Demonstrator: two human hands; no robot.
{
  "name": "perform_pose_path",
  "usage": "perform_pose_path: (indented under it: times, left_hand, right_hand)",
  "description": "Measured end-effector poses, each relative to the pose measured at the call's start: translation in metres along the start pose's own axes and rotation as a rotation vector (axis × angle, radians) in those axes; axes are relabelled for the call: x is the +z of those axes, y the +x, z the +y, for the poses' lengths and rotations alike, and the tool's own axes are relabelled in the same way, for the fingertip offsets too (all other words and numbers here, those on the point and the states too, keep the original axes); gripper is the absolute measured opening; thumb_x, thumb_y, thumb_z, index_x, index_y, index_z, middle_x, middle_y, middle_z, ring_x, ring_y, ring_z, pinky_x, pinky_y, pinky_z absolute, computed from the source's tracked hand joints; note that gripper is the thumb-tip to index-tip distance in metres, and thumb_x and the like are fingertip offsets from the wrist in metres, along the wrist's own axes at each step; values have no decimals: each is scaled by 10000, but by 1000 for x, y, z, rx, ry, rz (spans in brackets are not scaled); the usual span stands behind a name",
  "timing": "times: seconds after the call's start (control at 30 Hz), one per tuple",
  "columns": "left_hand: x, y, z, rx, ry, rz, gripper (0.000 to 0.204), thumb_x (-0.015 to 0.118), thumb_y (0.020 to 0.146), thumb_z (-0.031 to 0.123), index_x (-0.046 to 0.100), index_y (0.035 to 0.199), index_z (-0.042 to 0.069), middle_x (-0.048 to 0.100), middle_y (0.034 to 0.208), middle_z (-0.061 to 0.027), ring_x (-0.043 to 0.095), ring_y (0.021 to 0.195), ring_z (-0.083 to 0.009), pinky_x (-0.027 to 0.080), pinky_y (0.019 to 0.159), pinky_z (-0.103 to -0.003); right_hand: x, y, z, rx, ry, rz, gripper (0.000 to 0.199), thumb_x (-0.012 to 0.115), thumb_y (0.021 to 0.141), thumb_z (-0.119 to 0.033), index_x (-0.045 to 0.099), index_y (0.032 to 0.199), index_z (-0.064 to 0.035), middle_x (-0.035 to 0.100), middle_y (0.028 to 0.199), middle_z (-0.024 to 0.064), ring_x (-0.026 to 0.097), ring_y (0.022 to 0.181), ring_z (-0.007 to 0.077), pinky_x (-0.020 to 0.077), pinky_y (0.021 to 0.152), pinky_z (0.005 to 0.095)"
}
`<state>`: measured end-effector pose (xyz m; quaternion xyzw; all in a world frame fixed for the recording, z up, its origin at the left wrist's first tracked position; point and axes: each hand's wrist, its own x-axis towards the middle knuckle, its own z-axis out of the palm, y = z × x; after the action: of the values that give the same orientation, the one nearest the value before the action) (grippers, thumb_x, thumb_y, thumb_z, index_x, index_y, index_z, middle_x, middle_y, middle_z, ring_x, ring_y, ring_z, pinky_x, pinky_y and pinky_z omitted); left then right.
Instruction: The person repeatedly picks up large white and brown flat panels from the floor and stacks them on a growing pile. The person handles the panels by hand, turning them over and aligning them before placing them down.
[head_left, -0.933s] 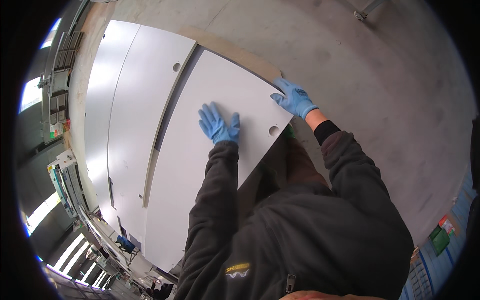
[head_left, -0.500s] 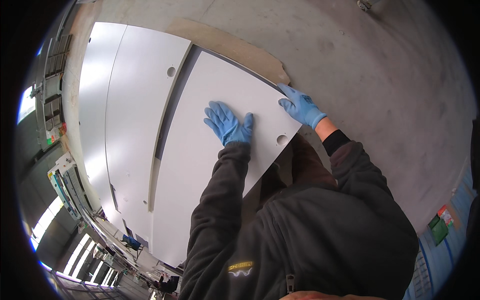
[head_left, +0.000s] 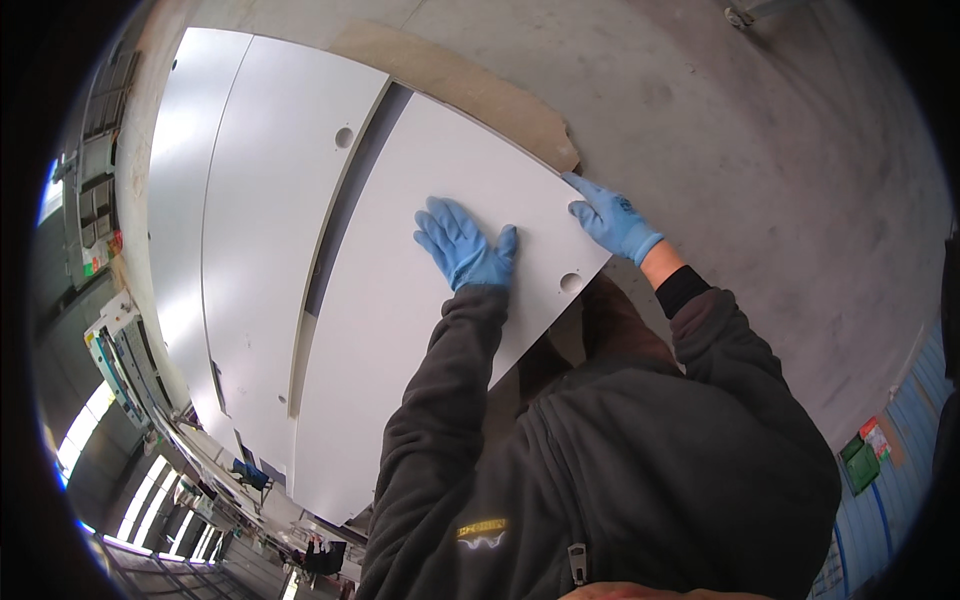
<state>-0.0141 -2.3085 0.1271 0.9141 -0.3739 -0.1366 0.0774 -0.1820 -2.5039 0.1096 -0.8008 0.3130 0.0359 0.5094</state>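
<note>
A large flat white panel [head_left: 400,330] with a round hole near its right corner lies in front of me, on top of a dark grey surface [head_left: 362,180] that shows as a strip along its left side. My left hand [head_left: 466,245], in a blue glove, lies flat on the panel with fingers spread. At the panel's right end, my right hand [head_left: 612,218], gloved the same way, grips the edge. Its thumb rests near the top face, and the other fingers reach along and past the far edge, partly hidden.
Further left lie more pale panels [head_left: 270,200], one with a round hole [head_left: 344,138]. A brown board [head_left: 470,80] shows beyond the far edge, over a grey concrete floor [head_left: 760,240]. Machinery [head_left: 130,350] stands at the far left. A green object [head_left: 860,465] sits at the lower right.
The white panel has shifted slightly toward the far edge, and the dark strip showing there has narrowed. Both hands have moved along with it, keeping their places on the panel.
</note>
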Motion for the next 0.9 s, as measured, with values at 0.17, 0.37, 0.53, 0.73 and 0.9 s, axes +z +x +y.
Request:
perform_pose_path:
  times: [0.17, 0.37, 0.53, 0.73, 0.9]
  left_hand:
    - [2, 2, 1, -11, 24, -3, 1072, 605, 887, 602, 182, 1566, -111, 101, 1673, -293, 16, 1552, -488, -39, 1253, -571]
    - [12, 1, -2, 2, 69, 23, 1115, 463, 897, 729, 139, 1594, -80, 81, 1689, -269, 21, 1568, -441, -40, 1258, -544]
    - [17, -1, -4, -4, 26, 40, 1147, 461, 881, 761, 152, 1589, -87, 82, 1684, -283, 14, 1564, -454, -35, 1254, -560]
    - [24, -4, -8, 20, 70, 52, 1113, 368, 923, 784, 130, 1600, -67, 45, 1691, -272, -5, 1570, -437, -36, 1254, -556]
    - [26, -5, -11, 27, 144, 32, 1034, 344, 969, 719, 54, 1620, -30, -19, 1707, -233, -53, 1584, -383, -77, 1256, -516]
  right_hand:
    - [2, 2, 5, -45, 15, 30, 526, 564, 997, -294, 493, 1454, -44, 562, 1427, 240, 547, 1288, 425, 457, 1072, 445]
    - [-4, -17, 31, -88, -50, 105, 612, 615, 976, -359, 460, 1479, -47, 490, 1509, 228, 483, 1364, 424, 417, 1117, 459]
    - [10, -83, 58, 110, 25, 301, 675, 625, 969, -421, 438, 1460, 2, 421, 1559, 244, 438, 1409, 429, 378, 1161, 460]
    - [53, -93, 64, 7, 70, 480, 642, 576, 991, -334, 368, 1477, 30, 360, 1574, 289, 392, 1426, 468, 339, 1184, 475]
    - [68, -91, 55, 45, 153, 542, 624, 550, 1002, -295, 343, 1478, 51, 353, 1570, 296, 386, 1425, 470, 321, 1192, 469]
